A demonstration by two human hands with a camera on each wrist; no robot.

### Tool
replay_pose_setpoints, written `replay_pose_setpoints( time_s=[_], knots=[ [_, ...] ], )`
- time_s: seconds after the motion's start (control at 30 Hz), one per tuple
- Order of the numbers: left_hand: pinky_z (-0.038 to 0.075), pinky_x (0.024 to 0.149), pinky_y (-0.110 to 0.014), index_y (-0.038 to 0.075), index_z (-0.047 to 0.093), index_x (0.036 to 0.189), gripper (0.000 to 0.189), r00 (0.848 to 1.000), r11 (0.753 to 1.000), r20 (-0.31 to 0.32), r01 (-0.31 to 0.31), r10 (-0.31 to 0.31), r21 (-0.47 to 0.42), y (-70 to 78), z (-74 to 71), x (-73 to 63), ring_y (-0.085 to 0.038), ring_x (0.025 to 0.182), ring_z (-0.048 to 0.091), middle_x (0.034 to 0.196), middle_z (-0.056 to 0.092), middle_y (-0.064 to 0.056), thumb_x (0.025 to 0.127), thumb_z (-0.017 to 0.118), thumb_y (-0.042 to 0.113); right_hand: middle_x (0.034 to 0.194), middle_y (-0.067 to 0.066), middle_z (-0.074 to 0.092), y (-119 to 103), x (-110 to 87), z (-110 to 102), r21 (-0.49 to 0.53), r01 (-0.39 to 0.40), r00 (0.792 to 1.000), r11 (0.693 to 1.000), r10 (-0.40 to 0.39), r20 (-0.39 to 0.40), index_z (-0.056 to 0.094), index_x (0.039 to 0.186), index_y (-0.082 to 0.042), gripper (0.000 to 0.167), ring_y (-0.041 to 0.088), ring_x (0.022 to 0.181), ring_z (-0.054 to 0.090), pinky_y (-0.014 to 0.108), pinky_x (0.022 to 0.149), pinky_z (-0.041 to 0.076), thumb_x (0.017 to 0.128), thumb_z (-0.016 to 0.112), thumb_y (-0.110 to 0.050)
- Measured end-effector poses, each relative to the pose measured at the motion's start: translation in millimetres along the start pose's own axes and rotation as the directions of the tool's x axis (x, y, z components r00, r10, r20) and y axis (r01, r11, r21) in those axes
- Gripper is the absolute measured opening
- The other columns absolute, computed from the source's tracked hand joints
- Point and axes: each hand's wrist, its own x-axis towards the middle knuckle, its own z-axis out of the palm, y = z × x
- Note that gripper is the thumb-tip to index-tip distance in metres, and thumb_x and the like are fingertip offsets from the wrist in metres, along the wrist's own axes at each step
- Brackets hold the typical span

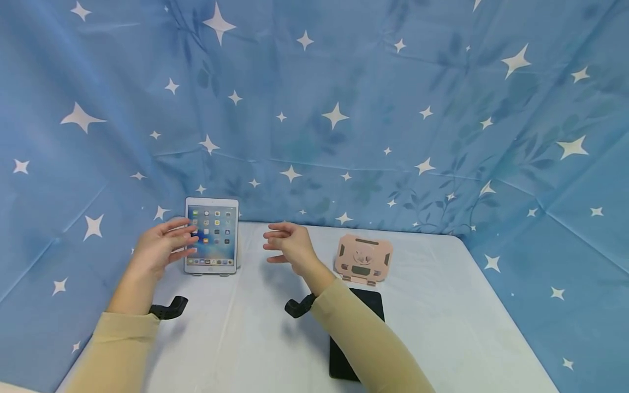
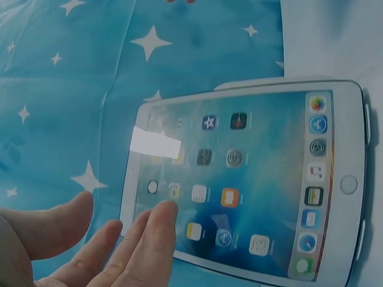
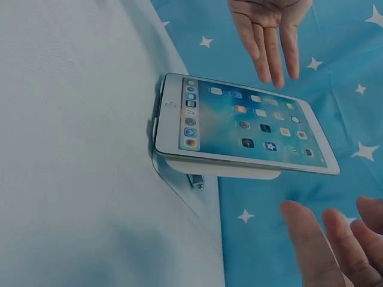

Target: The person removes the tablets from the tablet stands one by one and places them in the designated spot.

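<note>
A white tablet (image 1: pixel 223 234) with its home screen of app icons showing leans upright on a white stand (image 3: pixel 239 170), at the back left of the table. My left hand (image 1: pixel 164 245) is in the air by the tablet's left side, fingers spread and relaxed. In the left wrist view its fingers (image 2: pixel 152 245) overlap the screen's edge, with no grip on it. To the tablet's right, with a gap between, hovers my right hand (image 1: pixel 292 246), loosely bent and holding nothing. The right wrist view shows the stand's plate and a small metal hinge (image 3: pixel 196 181) behind the tablet.
A pink folding stand (image 1: pixel 363 259) stands to the right on the white-covered table (image 1: pixel 442 305). In front of it lies a flat black tablet-like slab (image 1: pixel 341 357), partly hidden by my right sleeve. Blue star-patterned cloth (image 1: pixel 314 136) hangs behind and at both sides.
</note>
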Motion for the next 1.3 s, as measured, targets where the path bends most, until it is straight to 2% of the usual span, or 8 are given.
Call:
replay_pose_setpoints(
  time_s=[0.1, 0.3, 0.47, 0.67, 0.93, 1.07, 1.17, 1.3],
  knots=[
    [0.067, 0.091, -0.028, 0.001, 0.025, 0.17, 0.071, 1.0, 1.0, -0.018, -0.003, 0.003, 0.004, -0.4, -6.1, 3.1, 0.001, 0.101, 0.077, 0.114, 0.07, 0.019, 0.109, 0.06, 0.005, 0.121, 0.008, 0.079, 0, 3.0, 5, 0.002, 0.02, 1.0, 1.0, -0.02, -0.009, 0.072, 0.133, -0.015, 0.033, 0.022, 0.099, 0.081, 0.047, 0.074, 0.071, 0.101, 0.072, -0.004],
    [0.067, 0.086, -0.025, 0.003, 0.029, 0.168, 0.067, 0.999, 0.998, -0.05, 0.0, -0.004, -0.068, -0.2, -19.3, 8.1, 0.0, 0.097, 0.078, 0.107, 0.075, 0.021, 0.109, 0.058, 0.002, 0.123, 0.011, 0.078, 2, 9.1, 13, -0.009, 0.065, 0.998, 0.998, -0.066, -0.021, 0.073, 0.131, -0.013, 0.031, 0.022, 0.099, 0.081, 0.045, 0.073, 0.071, 0.102, 0.07, -0.003],
    [0.068, 0.085, -0.026, 0.002, 0.029, 0.168, 0.066, 0.998, 0.998, -0.063, -0.01, 0.006, -0.061, -1.6, -29.2, 14.5, -0.001, 0.095, 0.078, 0.102, 0.074, 0.022, 0.109, 0.057, 0.001, 0.122, 0.011, 0.078, 3, 16.0, 18, 0.018, 0.072, 0.997, 0.997, -0.071, -0.031, 0.073, 0.129, -0.013, 0.031, 0.022, 0.099, 0.081, 0.045, 0.073, 0.071, 0.101, 0.07, -0.001],
    [0.068, 0.085, -0.027, 0.004, 0.025, 0.17, 0.067, 0.999, 0.994, -0.04, 0.02, -0.024, -0.106, -4.6, -41.9, 22.2, -0.003, 0.095, 0.079, 0.1, 0.076, 0.022, 0.111, 0.056, 0.004, 0.117, 0.007, 0.08, 3, 22.7, 23, 0.048, 0.055, 0.998, 0.997, -0.053, -0.038, 0.074, 0.128, -0.014, 0.032, 0.021, 0.098, 0.081, 0.044, 0.075, 0.071, 0.1, 0.071, 0.001],
    [0.068, 0.083, -0.026, 0.014, 0.045, 0.151, 0.044, 1.0, 0.988, -0.011, 0.02, -0.022, -0.152, -3.0, -51.9, 30.3, -0.003, 0.094, 0.079, 0.102, 0.078, 0.021, 0.11, 0.058, 0.004, 0.118, 0.006, 0.08, 3, 28.8, 30, 0.082, 0.032, 0.999, 0.996, -0.029, -0.045, 0.073, 0.128, -0.014, 0.033, 0.023, 0.1, 0.081, 0.044, 0.076, 0.071, 0.1, 0.07, 0.004],
    [0.068, 0.083, -0.025, 0.011, 0.04, 0.159, 0.053, 1.0, 0.991, -0.014, 0.009, -0.01, -0.136, 0.1, -53.4, 35.0, -0.001, 0.094, 0.079, 0.103, 0.078, 0.022, 0.11, 0.059, 0.005, 0.12, 0.006, 0.08, 2, 34.3, 35, 0.08, 0.029, 0.999, 0.996, -0.025, -0.04, 0.072, 0.132, -0.013, 0.037, 0.024, 0.102, 0.081, 0.044, 0.077, 0.071, 0.1, 0.069, 0.004],
    [0.067, 0.085, -0.024, 0.007, 0.028, 0.169, 0.066, 1.0, 0.995, -0.023, 0.016, -0.019, -0.096, 1.9, -54.2, 39.4, 0.0, 0.095, 0.078, 0.112, 0.076, 0.02, 0.11, 0.058, 0.006, 0.12, 0.005, 0.08, -1, 38.1, 37, 0.074, 0.032, 0.999, 0.997, -0.029, -0.036, 0.071, 0.134, -0.012, 0.039, 0.024, 0.103, 0.081, 0.045, 0.077, 0.071, 0.1, 0.068, 0.006],
    [0.066, 0.089, -0.024, 0.005, 0.017, 0.172, 0.075, 0.999, 0.998, -0.022, 0.043, -0.044, -0.053, 4.5, -53.5, 46.4, 0.002, 0.098, 0.077, 0.149, 0.066, 0.002, 0.11, 0.059, 0.007, 0.12, 0.006, 0.08, -4, 42.3, 40, 0.064, 0.037, 0.999, 0.997, -0.034, -0.041, 0.073, 0.131, -0.014, 0.039, 0.022, 0.102, 0.081, 0.044, 0.078, 0.071, 0.1, 0.067, 0.008]
  ],
)
